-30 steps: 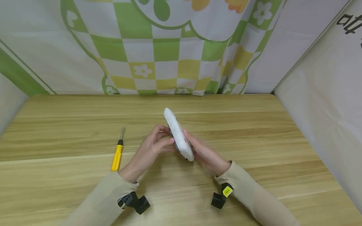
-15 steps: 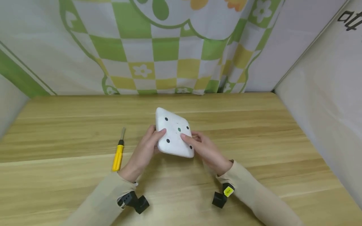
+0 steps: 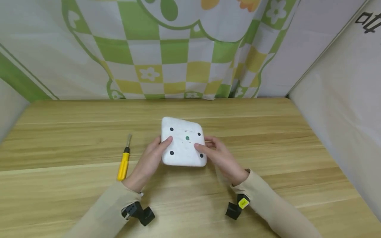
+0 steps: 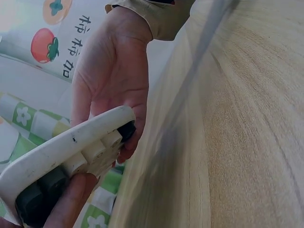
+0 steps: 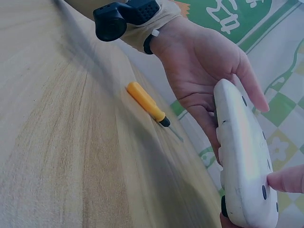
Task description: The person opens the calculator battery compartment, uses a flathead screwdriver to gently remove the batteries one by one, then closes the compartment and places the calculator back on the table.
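Both hands hold a white squarish device (image 3: 186,155) above the table, its back tilted toward the head camera. That back has several black dots and one green dot. My left hand (image 3: 148,160) grips the left edge, thumb on the back. My right hand (image 3: 221,159) grips the right edge, thumb also on the back. In the left wrist view, chunky white and dark keys stand out from the other side of the white device (image 4: 61,147), like a calculator's. Most of the key side is hidden. In the right wrist view, the device (image 5: 247,156) is seen edge-on.
A yellow-handled screwdriver (image 3: 123,165) lies on the wooden table (image 3: 74,138), left of the left hand. A green, white and yellow checked cloth (image 3: 175,53) hangs behind the table's far edge. White cloth walls (image 3: 342,99) flank it.
The device has turned from edge-on to showing its back to the head camera. Both thumbs now lie on that back. The screwdriver has stayed in place.
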`<action>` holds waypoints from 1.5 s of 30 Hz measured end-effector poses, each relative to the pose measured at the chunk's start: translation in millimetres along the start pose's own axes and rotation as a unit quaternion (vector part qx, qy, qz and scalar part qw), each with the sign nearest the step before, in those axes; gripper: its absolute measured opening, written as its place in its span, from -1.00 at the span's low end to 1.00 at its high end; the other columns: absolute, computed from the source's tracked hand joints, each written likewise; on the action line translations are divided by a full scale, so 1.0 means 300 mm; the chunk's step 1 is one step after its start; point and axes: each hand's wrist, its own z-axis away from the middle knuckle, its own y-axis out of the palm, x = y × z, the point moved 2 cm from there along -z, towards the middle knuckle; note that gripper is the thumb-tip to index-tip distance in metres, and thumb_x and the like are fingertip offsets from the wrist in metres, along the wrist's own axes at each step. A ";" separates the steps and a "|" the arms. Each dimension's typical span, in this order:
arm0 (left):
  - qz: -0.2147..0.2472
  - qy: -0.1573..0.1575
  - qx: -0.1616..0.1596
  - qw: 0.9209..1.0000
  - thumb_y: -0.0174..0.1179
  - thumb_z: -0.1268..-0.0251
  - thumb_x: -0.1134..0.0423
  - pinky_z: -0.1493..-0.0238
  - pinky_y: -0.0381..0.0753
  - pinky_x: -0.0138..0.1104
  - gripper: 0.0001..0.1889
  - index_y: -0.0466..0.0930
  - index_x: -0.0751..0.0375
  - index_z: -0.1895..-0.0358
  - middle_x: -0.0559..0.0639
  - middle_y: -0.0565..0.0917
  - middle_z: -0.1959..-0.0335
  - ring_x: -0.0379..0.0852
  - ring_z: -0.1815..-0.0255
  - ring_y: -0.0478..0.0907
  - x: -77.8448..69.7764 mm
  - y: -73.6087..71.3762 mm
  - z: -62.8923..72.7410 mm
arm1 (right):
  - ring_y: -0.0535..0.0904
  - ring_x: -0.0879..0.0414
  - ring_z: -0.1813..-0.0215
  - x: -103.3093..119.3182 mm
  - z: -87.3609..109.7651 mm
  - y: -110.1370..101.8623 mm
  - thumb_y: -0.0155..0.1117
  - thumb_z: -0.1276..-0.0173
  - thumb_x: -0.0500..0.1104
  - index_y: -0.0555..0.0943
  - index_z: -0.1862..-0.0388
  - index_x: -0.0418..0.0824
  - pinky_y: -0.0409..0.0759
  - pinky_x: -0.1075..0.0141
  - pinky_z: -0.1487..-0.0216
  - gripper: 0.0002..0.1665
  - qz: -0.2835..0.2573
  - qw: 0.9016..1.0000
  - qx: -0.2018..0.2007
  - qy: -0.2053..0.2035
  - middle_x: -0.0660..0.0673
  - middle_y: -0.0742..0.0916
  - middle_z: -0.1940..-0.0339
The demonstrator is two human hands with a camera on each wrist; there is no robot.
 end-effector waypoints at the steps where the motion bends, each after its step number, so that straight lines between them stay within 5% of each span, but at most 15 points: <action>1: 0.001 0.000 0.000 1.000 -0.20 -0.52 -0.05 -0.41 0.15 -0.04 -0.42 0.19 0.28 -0.40 0.21 0.49 -0.20 0.02 -0.25 0.36 0.001 -0.001 -0.001 | 0.50 -0.02 -0.04 0.000 0.000 -0.001 0.29 -0.31 -0.06 0.33 -0.30 -0.31 0.49 0.26 -0.02 -0.33 0.001 1.000 -0.001 0.000 -0.26 0.56 -0.10; 5: -0.006 -0.009 -0.007 1.000 -0.21 -0.53 -0.02 -0.43 0.13 -0.03 -0.42 0.18 0.32 -0.41 0.22 0.48 -0.23 0.02 -0.30 0.32 0.008 -0.005 -0.004 | 0.50 -0.02 -0.06 0.004 0.002 -0.005 0.28 -0.33 -0.05 0.33 -0.31 -0.30 0.49 0.25 -0.03 -0.34 0.010 1.000 -0.002 0.008 -0.25 0.56 -0.11; 16: -0.064 -0.011 -0.029 0.997 -0.06 -0.49 0.08 -0.20 0.45 -0.09 -0.42 0.15 0.37 -0.41 0.30 0.51 -0.20 0.07 -0.12 0.52 0.028 -0.013 -0.007 | 0.55 0.01 -0.04 0.010 0.001 -0.022 0.24 -0.35 -0.11 0.34 -0.30 -0.25 0.51 0.26 -0.03 -0.41 0.027 1.000 -0.002 0.006 -0.26 0.60 -0.11; 37: -0.164 -0.014 -0.031 0.986 0.04 -0.42 0.04 -0.21 0.46 -0.02 -0.41 0.25 0.33 -0.38 0.33 0.49 -0.23 0.20 -0.22 0.48 0.057 -0.035 -0.013 | 0.56 0.07 0.06 -0.002 -0.006 -0.036 0.20 -0.37 -0.21 0.33 -0.31 -0.26 0.55 0.27 -0.02 -0.45 0.040 0.999 -0.002 -0.011 -0.25 0.63 0.03; 45: -0.224 -0.013 -0.048 0.973 0.08 -0.39 0.02 0.19 0.55 -0.25 -0.51 0.45 0.30 -0.22 0.24 0.61 0.04 0.05 0.12 0.55 0.058 -0.040 -0.016 | 0.59 0.09 0.09 -0.008 -0.002 -0.047 0.22 -0.35 -0.24 0.30 -0.39 -0.21 0.55 0.21 -0.06 -0.36 0.065 0.997 0.012 -0.036 -0.29 0.65 -0.01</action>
